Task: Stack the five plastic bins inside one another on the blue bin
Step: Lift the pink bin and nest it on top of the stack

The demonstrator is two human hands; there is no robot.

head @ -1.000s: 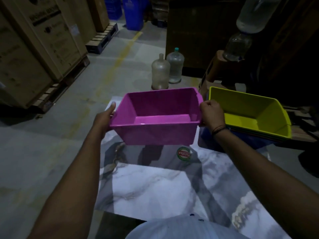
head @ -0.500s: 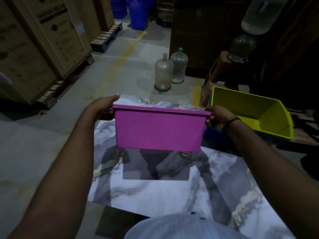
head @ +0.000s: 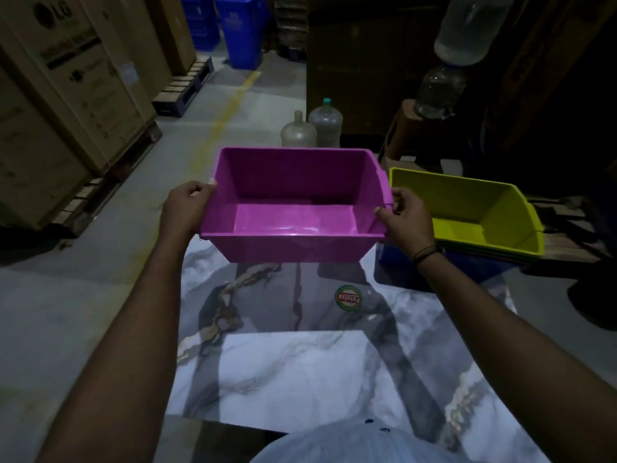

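Note:
I hold a magenta plastic bin (head: 293,182) in the air above the marble tabletop (head: 300,372), its open top tipped toward me. My left hand (head: 183,208) grips its left rim and my right hand (head: 405,217) grips its right rim. To the right, a yellow bin (head: 467,208) sits on top of a stack; thin edges of other bins show under its rim, and the blue bin (head: 467,265) is at the bottom, partly hidden by my right wrist.
Two large water jugs (head: 312,130) stand on the floor behind the magenta bin. Tall cardboard boxes on pallets (head: 66,105) line the left. Blue crates (head: 240,28) sit far back. A dark cabinet and a water dispenser (head: 444,78) rise at the right.
The magenta bin has tipped back so its inside faces me again, after showing only its front wall half a second ago. Both hands stay on its rims.

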